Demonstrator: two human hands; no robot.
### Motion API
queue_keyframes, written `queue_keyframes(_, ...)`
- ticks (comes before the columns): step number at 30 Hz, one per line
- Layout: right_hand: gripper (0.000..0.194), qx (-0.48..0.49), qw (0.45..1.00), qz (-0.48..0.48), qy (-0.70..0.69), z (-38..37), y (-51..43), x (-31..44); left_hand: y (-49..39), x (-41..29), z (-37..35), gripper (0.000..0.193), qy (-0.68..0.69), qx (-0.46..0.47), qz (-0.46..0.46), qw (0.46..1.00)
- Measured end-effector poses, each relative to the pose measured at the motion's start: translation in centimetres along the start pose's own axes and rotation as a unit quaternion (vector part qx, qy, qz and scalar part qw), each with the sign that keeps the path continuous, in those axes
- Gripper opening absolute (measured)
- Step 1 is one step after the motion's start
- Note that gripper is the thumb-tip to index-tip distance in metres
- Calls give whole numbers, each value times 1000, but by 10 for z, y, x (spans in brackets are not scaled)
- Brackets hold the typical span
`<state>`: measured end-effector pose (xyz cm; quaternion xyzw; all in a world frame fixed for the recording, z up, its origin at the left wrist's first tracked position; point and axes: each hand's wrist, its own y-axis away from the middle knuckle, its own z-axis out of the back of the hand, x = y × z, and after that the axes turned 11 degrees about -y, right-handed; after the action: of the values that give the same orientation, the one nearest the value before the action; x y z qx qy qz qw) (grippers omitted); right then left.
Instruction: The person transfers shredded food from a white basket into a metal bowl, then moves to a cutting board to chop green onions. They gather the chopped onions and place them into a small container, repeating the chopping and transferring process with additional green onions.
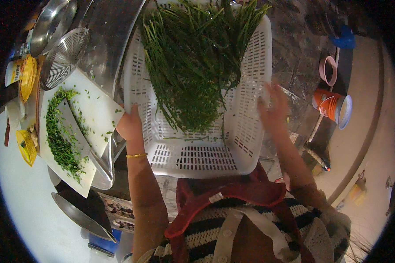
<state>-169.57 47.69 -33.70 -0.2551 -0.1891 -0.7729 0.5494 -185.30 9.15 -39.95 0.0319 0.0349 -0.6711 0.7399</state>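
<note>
Before me is a white slotted plastic basket [250,125], with long green leafy stalks [194,42] and chopped greens [200,108] in it. My left hand [130,123] grips its left rim, thumb over the edge. At the right rim is my right hand [274,107], somewhat blurred, its fingers against the basket's wall. Left of the basket, a white cutting board [95,115] bears a curved heap of chopped greens [54,138]. A cleaver [74,131] lies on that board beside the heap, bits of green stuck to its blade.
A metal strainer [65,56] and metal bowls [49,26] stand beyond the board. Yellow baskets [26,148] are at the far left, a wok or pan [82,215] at lower left. An orange bucket [329,107] and a pink ring-shaped thing [328,70] are at right.
</note>
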Motion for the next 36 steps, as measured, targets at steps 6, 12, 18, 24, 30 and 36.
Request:
queue_keyframes(6, 65, 395, 918, -31, -15, -138, -18, 42, -5, -3, 13, 54, 49, 127, 49, 989)
queue_keyframes(12, 64, 397, 906, 121, 79, -197, 22, 44, -6, -6, 8, 63, -28, 128, 77, 988)
queue_keyframes(18, 59, 419, 875, 222, 96, -235, -21, 43, -4, -5, 0, 38, 15, 55, 80, 995)
queue_keyframes(24, 55, 401, 892, 189, 86, -212, 4, 51, -6, -4, 1, 35, 93, 80, 62, 990)
queue_keyframes(30, 52, 434, 880, 169, 93, -195, -9, 32, -4, -1, -5, 34, 6, -50, -42, 998)
queue_keyframes(36, 52, 324, 927, 179, 60, -218, 2, 32, -3, 1, -9, 42, 14, -4, -23, 1000)
